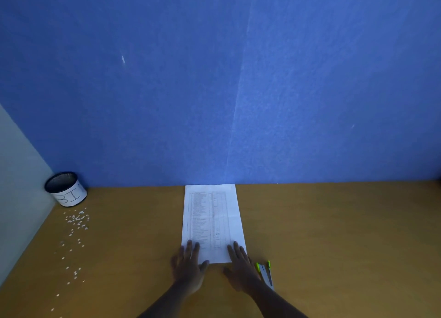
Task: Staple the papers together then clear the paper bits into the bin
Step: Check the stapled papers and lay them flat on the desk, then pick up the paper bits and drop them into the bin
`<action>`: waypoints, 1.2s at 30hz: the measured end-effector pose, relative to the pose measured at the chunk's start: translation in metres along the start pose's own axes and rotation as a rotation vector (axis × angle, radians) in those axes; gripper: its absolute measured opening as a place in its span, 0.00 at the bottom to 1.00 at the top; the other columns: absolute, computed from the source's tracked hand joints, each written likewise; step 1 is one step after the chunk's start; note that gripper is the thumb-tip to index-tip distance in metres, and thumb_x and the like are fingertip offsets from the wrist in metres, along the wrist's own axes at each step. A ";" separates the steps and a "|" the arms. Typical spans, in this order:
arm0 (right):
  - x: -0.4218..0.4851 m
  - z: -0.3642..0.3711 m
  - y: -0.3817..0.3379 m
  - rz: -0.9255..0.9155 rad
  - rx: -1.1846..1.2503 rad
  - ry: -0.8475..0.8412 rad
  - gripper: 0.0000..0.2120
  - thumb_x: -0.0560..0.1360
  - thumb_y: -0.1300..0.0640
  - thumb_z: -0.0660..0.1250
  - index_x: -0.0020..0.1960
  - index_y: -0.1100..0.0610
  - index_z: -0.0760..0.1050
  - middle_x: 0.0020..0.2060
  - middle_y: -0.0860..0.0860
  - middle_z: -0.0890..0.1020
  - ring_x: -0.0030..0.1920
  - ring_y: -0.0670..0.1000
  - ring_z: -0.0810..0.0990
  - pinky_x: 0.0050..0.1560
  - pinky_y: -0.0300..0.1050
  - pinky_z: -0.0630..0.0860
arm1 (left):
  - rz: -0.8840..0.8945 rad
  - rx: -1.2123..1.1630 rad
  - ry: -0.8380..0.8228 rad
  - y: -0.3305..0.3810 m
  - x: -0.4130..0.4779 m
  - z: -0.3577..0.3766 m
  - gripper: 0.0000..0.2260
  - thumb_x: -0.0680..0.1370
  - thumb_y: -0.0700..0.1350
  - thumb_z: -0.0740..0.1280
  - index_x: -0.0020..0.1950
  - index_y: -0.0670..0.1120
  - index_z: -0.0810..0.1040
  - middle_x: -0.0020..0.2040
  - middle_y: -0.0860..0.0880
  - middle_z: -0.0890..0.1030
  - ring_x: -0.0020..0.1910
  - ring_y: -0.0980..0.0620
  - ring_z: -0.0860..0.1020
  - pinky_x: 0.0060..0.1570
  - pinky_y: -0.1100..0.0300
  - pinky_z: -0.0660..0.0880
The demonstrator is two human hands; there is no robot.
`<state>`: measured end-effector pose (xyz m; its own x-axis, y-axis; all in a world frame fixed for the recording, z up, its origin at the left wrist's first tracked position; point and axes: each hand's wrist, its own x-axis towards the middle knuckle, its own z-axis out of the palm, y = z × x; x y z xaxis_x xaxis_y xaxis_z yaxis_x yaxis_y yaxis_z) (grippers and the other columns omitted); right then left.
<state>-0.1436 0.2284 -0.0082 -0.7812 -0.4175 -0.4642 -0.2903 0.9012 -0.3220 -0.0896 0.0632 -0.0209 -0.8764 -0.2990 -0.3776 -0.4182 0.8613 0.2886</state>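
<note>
1. One view only: wide-angle camera on the person's head, over the near edge of the surface [334, 234].
2. Faces forward and slightly down; blue wall [214, 79] at the far edge fills the upper frame.
3. Close range: left grip [188, 265] and right grip [241, 267] sit at bottom centre.

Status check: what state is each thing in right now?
left hand: open, pressing papers.
right hand: open, pressing papers.
papers: flat on desk, near end under both hands.
stapler: lying unheld beside right hand.
bin: upright, open-topped.
paper bits: scattered on desk outside bin.
</note>
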 end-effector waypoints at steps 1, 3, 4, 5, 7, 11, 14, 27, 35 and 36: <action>0.001 -0.001 0.000 -0.001 0.003 -0.010 0.35 0.80 0.45 0.55 0.78 0.56 0.40 0.77 0.54 0.40 0.77 0.55 0.40 0.75 0.56 0.46 | -0.001 0.008 -0.013 0.000 0.000 -0.001 0.30 0.80 0.62 0.49 0.78 0.53 0.45 0.79 0.51 0.42 0.78 0.47 0.43 0.74 0.46 0.44; 0.002 -0.003 0.001 -0.002 0.003 -0.024 0.36 0.80 0.45 0.56 0.78 0.55 0.40 0.77 0.54 0.40 0.77 0.55 0.40 0.75 0.55 0.46 | -0.001 0.001 -0.008 0.001 0.000 -0.005 0.30 0.80 0.61 0.49 0.78 0.53 0.45 0.79 0.51 0.41 0.78 0.47 0.42 0.74 0.44 0.44; 0.001 -0.004 0.001 -0.006 0.001 -0.017 0.35 0.80 0.46 0.56 0.78 0.55 0.40 0.77 0.54 0.39 0.77 0.55 0.40 0.75 0.56 0.45 | 0.002 -0.022 0.003 0.002 -0.001 -0.007 0.29 0.80 0.61 0.50 0.78 0.53 0.45 0.79 0.52 0.41 0.78 0.47 0.42 0.74 0.44 0.43; 0.000 -0.005 0.001 -0.014 -0.001 0.001 0.35 0.80 0.46 0.56 0.78 0.54 0.40 0.77 0.53 0.39 0.77 0.55 0.39 0.76 0.56 0.44 | 0.007 -0.044 0.019 0.003 -0.003 -0.008 0.29 0.81 0.61 0.50 0.78 0.53 0.44 0.79 0.52 0.41 0.77 0.47 0.41 0.74 0.43 0.42; -0.002 -0.006 -0.001 -0.045 -0.004 0.051 0.34 0.80 0.47 0.56 0.78 0.53 0.40 0.77 0.52 0.39 0.77 0.55 0.39 0.75 0.57 0.43 | 0.028 -0.069 0.052 0.006 -0.006 -0.012 0.30 0.80 0.61 0.50 0.78 0.54 0.44 0.79 0.53 0.41 0.77 0.48 0.41 0.74 0.42 0.42; -0.002 -0.006 -0.015 -0.129 -0.028 0.077 0.32 0.81 0.47 0.55 0.78 0.51 0.42 0.78 0.50 0.40 0.77 0.54 0.38 0.75 0.56 0.41 | 0.060 -0.061 0.077 0.008 -0.016 -0.022 0.36 0.72 0.69 0.39 0.78 0.55 0.43 0.78 0.54 0.40 0.77 0.49 0.41 0.73 0.43 0.41; 0.001 -0.006 -0.027 -0.178 -0.023 0.088 0.32 0.80 0.46 0.56 0.78 0.50 0.43 0.78 0.49 0.41 0.77 0.53 0.40 0.75 0.55 0.41 | 0.051 -0.080 0.109 0.002 -0.024 -0.029 0.33 0.76 0.67 0.44 0.78 0.55 0.42 0.78 0.55 0.40 0.77 0.50 0.40 0.73 0.44 0.40; -0.009 0.013 -0.121 -0.537 -0.093 0.027 0.32 0.80 0.48 0.58 0.78 0.52 0.48 0.78 0.48 0.46 0.78 0.53 0.45 0.75 0.54 0.47 | -0.236 -0.154 0.243 -0.085 -0.093 -0.047 0.40 0.68 0.70 0.39 0.78 0.54 0.42 0.79 0.54 0.43 0.78 0.50 0.42 0.74 0.45 0.43; -0.018 0.047 -0.195 -0.702 -0.168 -0.015 0.32 0.79 0.46 0.59 0.78 0.54 0.50 0.78 0.50 0.48 0.78 0.53 0.47 0.76 0.52 0.50 | -0.357 -0.180 0.342 -0.161 -0.133 -0.045 0.43 0.65 0.70 0.35 0.78 0.53 0.46 0.79 0.54 0.46 0.78 0.50 0.45 0.74 0.45 0.45; -0.019 0.049 -0.201 -0.718 -0.174 -0.017 0.32 0.79 0.47 0.59 0.78 0.54 0.50 0.78 0.50 0.48 0.78 0.53 0.47 0.76 0.51 0.50 | -0.364 -0.183 0.350 -0.169 -0.135 -0.046 0.43 0.66 0.70 0.35 0.78 0.53 0.46 0.79 0.53 0.47 0.78 0.50 0.45 0.73 0.45 0.46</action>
<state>-0.0434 0.0490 0.0249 -0.3575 -0.9120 -0.2013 -0.8117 0.4100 -0.4159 0.0886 -0.0610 0.0216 -0.6812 -0.7110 -0.1745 -0.7171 0.6001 0.3543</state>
